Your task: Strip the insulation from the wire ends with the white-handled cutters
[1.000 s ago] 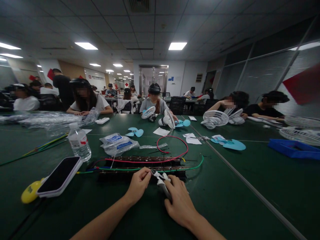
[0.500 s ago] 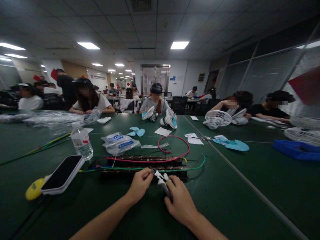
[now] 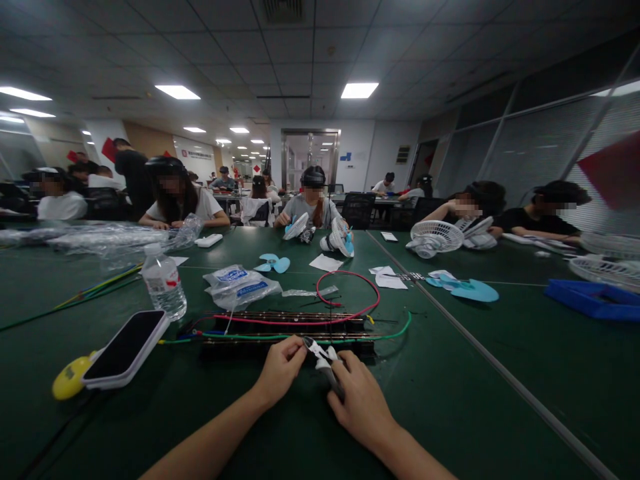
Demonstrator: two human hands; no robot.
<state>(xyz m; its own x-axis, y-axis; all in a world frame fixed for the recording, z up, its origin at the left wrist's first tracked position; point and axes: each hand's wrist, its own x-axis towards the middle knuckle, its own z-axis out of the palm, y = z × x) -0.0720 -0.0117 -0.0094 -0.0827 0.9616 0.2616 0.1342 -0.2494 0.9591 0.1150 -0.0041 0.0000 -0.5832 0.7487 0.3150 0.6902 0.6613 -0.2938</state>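
My right hand (image 3: 361, 400) is wrapped round the grey and white handles of a pair of pliers (image 3: 320, 355), whose jaws point up and to the left. Close by the jaw tips, my left hand (image 3: 283, 365) is closed in a pinch; what its fingers hold is too small to make out. Just beyond both hands lie two long black strips (image 3: 240, 345) side by side on the table. A green wire (image 3: 395, 335) runs along them, and a red wire (image 3: 377, 293) lies over the rear strip and loops behind it.
Left stand a water bottle (image 3: 164, 283) and a phone (image 3: 127, 350) propped on a yellow object (image 3: 70, 379). Behind the strips are a plastic bag (image 3: 240, 287) and blue fan blades (image 3: 273, 263). A blue tray (image 3: 593, 300) is at right. Co-workers sit across the green table (image 3: 475, 413).
My hands and the pliers stay almost where they were, with only a very slight shift of the right hand. Across the table, a co-worker's hand has come up beside the white fan part.
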